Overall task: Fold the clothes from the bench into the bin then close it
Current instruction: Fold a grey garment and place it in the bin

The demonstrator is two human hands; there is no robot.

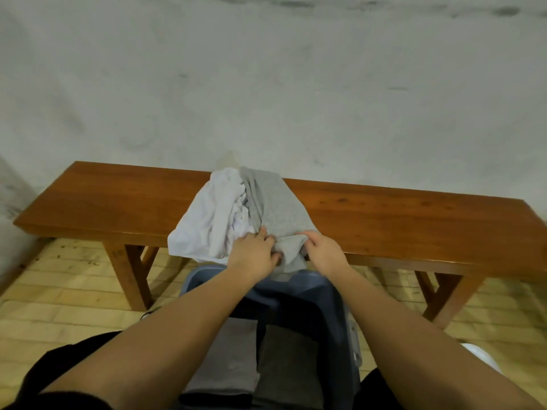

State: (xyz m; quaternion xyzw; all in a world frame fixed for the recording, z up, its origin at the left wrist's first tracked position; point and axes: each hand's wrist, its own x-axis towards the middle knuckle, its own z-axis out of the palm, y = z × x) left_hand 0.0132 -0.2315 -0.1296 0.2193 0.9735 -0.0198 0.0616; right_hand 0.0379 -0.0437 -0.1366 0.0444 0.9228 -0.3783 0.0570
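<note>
A grey garment [276, 208] lies crumpled on the wooden bench [399, 220], draped over the front edge beside a white garment [207, 220]. My left hand [254, 253] grips the grey cloth's near edge on the left. My right hand [324, 251] pinches the same edge on the right. A blue-grey bin [310, 294] stands open on the floor just under my arms, with folded grey clothes [236, 359] lying inside.
A pale wall rises directly behind the bench. The bench legs [133, 276] stand on a light brick-pattern floor. My dark-clothed knees [59, 374] flank the bin. A white object [482, 356] shows at the lower right.
</note>
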